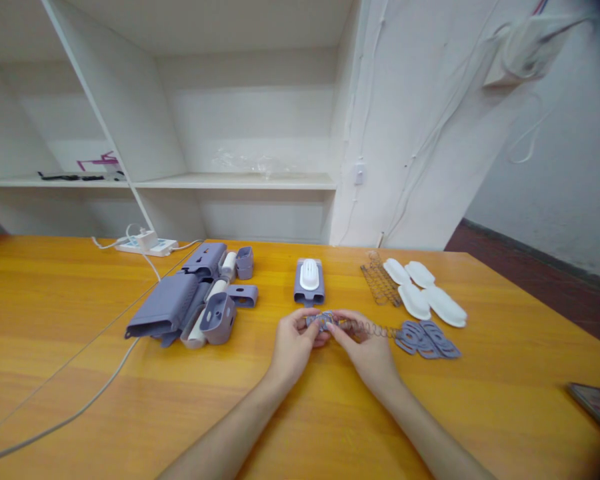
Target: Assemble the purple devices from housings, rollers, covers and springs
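My left hand [296,343] and my right hand [363,347] meet at the middle of the table, fingers pinching a small grey-purple slotted plastic plate [323,321] between them. From under my right hand a long coil spring [377,329] stretches to the right, its far end by several flat slotted plates [425,339] of the same colour. How the spring joins the held plate is hidden by my fingers. Just beyond my hands lies a grey-purple housing [303,298] with a white oval ribbed part [309,274] on it.
Left are several grey-purple housings [167,300], hollow caps [219,317] and white cylinders [199,328]. Right are loose springs [381,280] and white oval parts [414,300]. A power strip [153,247] and cable [100,393] lie left; a dark flat object [597,403] lies far right.
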Tool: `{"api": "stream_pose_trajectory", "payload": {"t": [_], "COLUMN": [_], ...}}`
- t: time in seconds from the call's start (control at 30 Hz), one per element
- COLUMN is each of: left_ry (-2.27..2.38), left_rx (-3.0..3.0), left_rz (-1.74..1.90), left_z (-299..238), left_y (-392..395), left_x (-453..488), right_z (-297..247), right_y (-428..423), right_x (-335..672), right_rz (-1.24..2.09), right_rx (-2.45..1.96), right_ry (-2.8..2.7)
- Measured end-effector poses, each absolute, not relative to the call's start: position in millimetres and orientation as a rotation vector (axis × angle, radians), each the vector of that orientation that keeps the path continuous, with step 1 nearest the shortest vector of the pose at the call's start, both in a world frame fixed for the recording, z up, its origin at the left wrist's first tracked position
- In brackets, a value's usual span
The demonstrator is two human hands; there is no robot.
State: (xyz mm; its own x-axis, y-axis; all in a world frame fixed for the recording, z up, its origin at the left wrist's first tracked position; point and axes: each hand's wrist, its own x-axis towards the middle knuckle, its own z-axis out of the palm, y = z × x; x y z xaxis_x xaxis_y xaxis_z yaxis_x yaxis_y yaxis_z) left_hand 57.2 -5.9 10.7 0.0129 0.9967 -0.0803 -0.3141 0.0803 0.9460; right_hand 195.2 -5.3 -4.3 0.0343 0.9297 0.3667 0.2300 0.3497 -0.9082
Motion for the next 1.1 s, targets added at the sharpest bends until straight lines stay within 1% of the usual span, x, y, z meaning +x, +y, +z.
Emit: {"api": "stream_pose_trajectory", "payload": {"t": [0.23, 1.1], "left_ry": [0.900, 0.904], "left_rx": [0.916, 1.000], "left_rz": [1.291, 1.283], "left_z": [7.1, 7.0], "left_y": [-6.3, -8.3], "left_x": [58.1, 57.2], "right_z": [-6.1, -0.9], "right_y": [-4.5, -4.1], "right_x": [194.8, 194.8], "right_rz": [0.741, 0.794], "right_rx": [-1.120, -1.137], "right_ry": [-1.450, -1.378]}}
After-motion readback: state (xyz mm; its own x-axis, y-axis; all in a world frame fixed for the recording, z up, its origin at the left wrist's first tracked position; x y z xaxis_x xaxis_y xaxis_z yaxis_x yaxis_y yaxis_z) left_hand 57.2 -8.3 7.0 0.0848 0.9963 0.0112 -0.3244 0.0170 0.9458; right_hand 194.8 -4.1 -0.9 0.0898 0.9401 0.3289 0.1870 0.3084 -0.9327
